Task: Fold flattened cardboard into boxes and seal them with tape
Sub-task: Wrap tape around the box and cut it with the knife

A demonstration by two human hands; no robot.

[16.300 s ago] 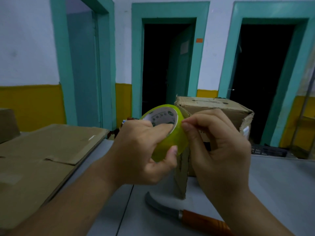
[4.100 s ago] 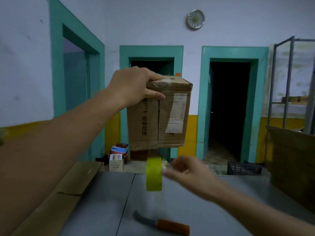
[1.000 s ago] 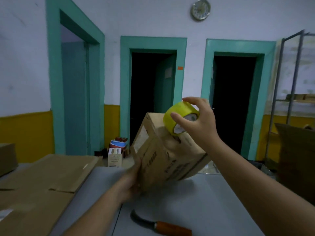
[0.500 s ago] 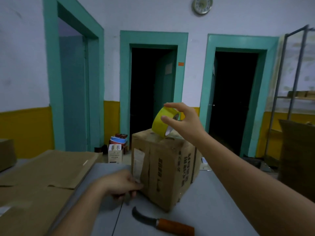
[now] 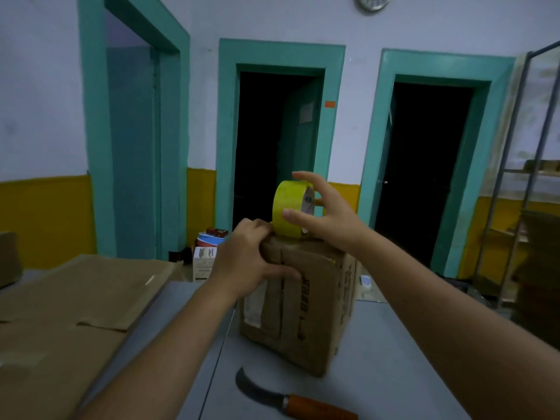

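A brown cardboard box [image 5: 306,310] stands upright on the grey table [image 5: 378,374], in the middle of the view. A yellow tape roll [image 5: 288,209] rests on edge on the box's top. My right hand [image 5: 324,213] grips the roll between thumb and fingers. My left hand [image 5: 248,262] clasps the box's near top corner, fingers pressed on the top next to the roll and thumb across the front face.
A curved knife [image 5: 291,400] with an orange handle lies on the table in front of the box. Flattened cardboard sheets [image 5: 69,313] cover the left side. A metal rack [image 5: 521,165] stands at the right. Small boxes [image 5: 206,259] sit on the floor behind the table.
My left hand rose from the table beside the box's base to its top corner and took hold there. My right hand kept the tape roll on the box top.
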